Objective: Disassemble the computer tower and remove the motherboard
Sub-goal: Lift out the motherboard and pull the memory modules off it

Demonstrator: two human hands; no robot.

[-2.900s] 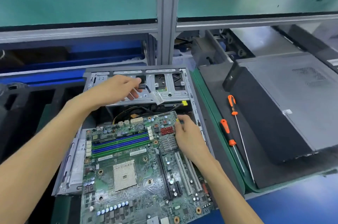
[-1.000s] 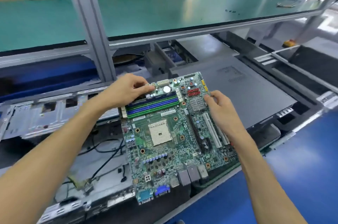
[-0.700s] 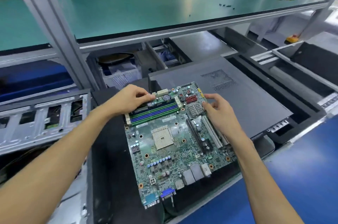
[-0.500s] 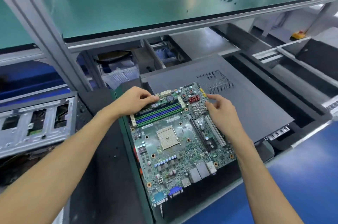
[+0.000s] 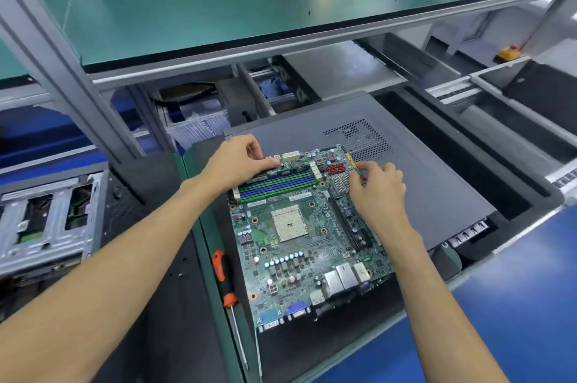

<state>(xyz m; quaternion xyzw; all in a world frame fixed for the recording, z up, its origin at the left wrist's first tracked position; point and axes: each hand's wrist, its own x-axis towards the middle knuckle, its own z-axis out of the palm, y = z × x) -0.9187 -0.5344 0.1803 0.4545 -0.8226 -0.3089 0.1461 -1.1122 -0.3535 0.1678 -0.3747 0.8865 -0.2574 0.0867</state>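
At the left edge of the frame lies the bare silver metal tower chassis, its bay openings showing only dark gaps and a trace of green. A moment ago the green printed-circuit motherboard sat inside this chassis; it is now out and right of it, at the centre of the frame, which suggests the removal itself is done and only the set-down remains. Just left of the board, an orange-and-black-handled screwdriver lies on the black mat of the counter. The left hand pinches the board's far edge beside the blue and green memory slots; the right hand grips the far right edge near the small finned heatsink. The board's far right corner overlaps a flat dark grey perforated side panel; whether it rests on it cannot be told. In the upper middle, behind the panel, an open bin holds clear plastic bags.
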